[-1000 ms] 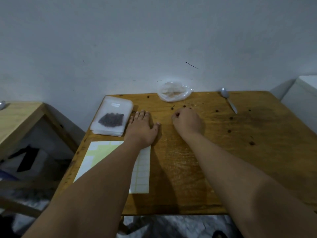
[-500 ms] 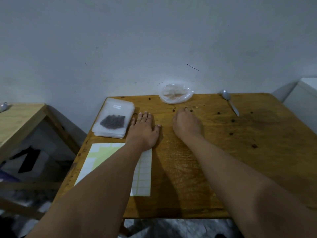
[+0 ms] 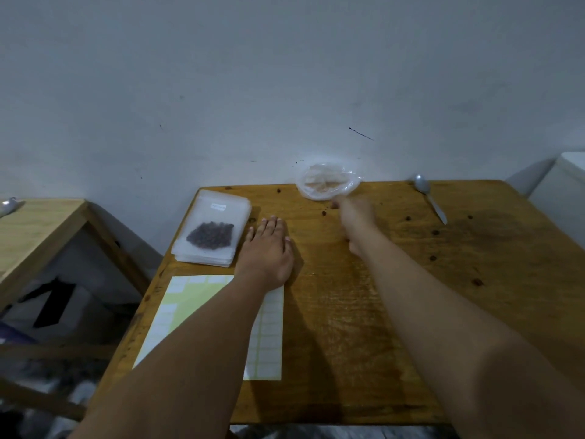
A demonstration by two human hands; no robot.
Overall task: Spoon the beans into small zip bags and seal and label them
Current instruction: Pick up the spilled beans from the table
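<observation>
A stack of small zip bags (image 3: 211, 229) lies at the table's far left; the top bag holds dark beans and bears a white label. My left hand (image 3: 267, 252) rests flat on the wood beside that stack, fingers together. My right hand (image 3: 354, 217) is blurred and stretched toward a crumpled clear plastic bag (image 3: 327, 182) by the wall, its fingertips close to the bag's near edge. I cannot tell whether it pinches a bean. Loose beans (image 3: 435, 232) are scattered over the table. A metal spoon (image 3: 429, 196) lies at the back right.
A sheet of white labels on yellow backing (image 3: 267, 340) lies under my left forearm near the front edge. The wooden table (image 3: 364, 327) stands against a grey wall. A lower wooden table (image 3: 34, 232) is to the left, a white object (image 3: 566, 182) to the right.
My right hand has left the middle of the table and moved back toward the clear plastic bag. My left hand has stayed flat in place. The view has shifted slightly.
</observation>
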